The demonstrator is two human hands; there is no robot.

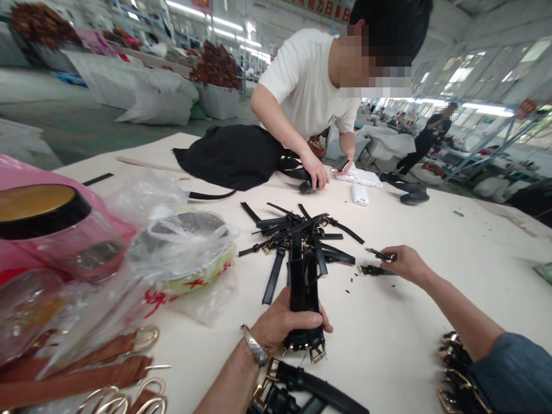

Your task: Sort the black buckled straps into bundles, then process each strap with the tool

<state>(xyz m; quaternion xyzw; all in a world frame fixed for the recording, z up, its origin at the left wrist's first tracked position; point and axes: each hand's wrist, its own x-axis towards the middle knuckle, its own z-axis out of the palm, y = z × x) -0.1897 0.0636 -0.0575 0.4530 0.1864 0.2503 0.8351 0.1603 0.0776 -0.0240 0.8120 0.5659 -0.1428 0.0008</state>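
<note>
Black straps (303,287) in curled left fingers (305,320)

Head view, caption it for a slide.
Left hand holding bundled black straps, right hand a small dark piece, loose strap pile beyond.

Blk straps (272,277) w/ gold buckles (318,353), brown belts (86,379), off-white tabletop (414,339), pink bag (99,215), white tee (297,63)

Glossy straps (304,287), metallic buckles (318,352)
</note>
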